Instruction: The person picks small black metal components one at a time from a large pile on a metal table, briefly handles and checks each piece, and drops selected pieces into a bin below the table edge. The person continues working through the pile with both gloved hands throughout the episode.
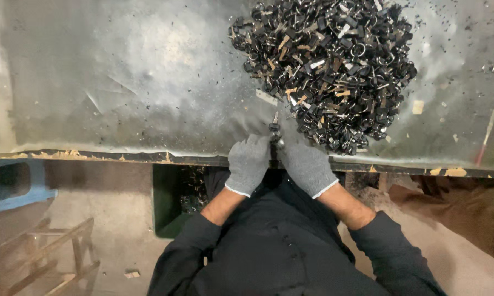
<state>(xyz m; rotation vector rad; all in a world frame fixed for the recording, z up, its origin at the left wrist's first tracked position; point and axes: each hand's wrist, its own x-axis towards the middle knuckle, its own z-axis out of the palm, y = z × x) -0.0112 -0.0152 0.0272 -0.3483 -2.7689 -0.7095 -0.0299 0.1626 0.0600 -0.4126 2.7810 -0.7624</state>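
Head view: I see the left hand (248, 163) and right hand (306, 164), both gloved, pinching one small black part (274, 130) together at the worktop (121, 87) edge. Beside them the big heap of black parts (326, 71) looks barely dented, so I judge most remains.

No packages, labels, signs or screens visible.

Workshop, scuffed metal bench (121, 82), heap of black parts (326, 71)
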